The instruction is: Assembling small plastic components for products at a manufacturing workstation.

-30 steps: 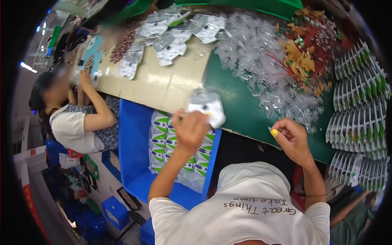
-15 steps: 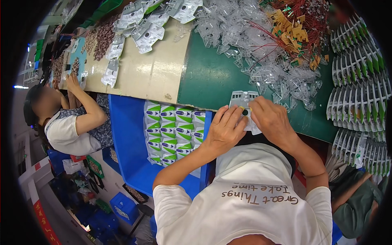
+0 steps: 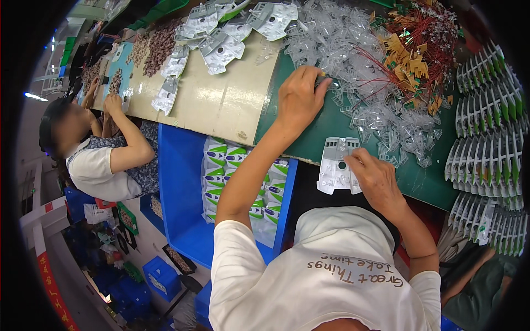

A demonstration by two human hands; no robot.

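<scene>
My right hand (image 3: 376,177) grips the right edge of a plastic housing half (image 3: 335,166), pale silver-white with a grey ribbed end and a round dark hole. The piece is held over the near edge of the table, its inner side facing up. My left hand (image 3: 300,96) is stretched out at the left edge of a heap of small clear plastic parts (image 3: 326,41). Its thumb stands apart from the bent fingers, with a bit of yellow at one fingertip. I see nothing held in it.
A blue bin (image 3: 182,209) with rows of white-and-green housings stands left of me. Orange boards (image 3: 406,60) with red wires lie beyond the clear parts. Stacked housings (image 3: 488,121) rise at right. More housing halves (image 3: 221,49) lie far left, near a seated co-worker (image 3: 99,160).
My left hand has let go of the housing half and moved up and away to the clear parts. My right hand still holds the housing, now slightly lower in the view.
</scene>
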